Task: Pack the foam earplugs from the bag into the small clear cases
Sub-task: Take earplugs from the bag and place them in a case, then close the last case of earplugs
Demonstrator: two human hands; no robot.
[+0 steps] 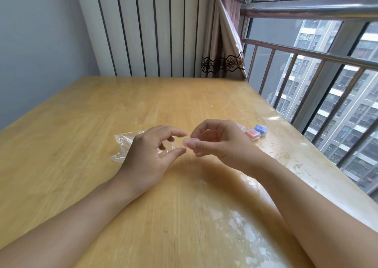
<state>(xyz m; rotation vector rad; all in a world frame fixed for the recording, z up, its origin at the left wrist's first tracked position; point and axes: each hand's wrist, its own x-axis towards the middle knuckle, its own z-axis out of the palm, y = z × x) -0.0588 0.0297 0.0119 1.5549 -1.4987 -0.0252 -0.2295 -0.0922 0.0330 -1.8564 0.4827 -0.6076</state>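
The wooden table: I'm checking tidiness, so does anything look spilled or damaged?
Nothing spilled. The light wooden table shows whitish, patchy marks in its glossy surface near the window edge; the filled small clear cases sit neatly together.

A home is indicated, likely a high-rise flat: a wooden tabletop (143,108) is set in a corner beside a large window (319,67) fitted with a metal safety railing (306,52). Tall apartment blocks (337,104) are seen outside. A beige curtain (223,48) with dark lace trim is gathered by a white striped wall panel (143,28).
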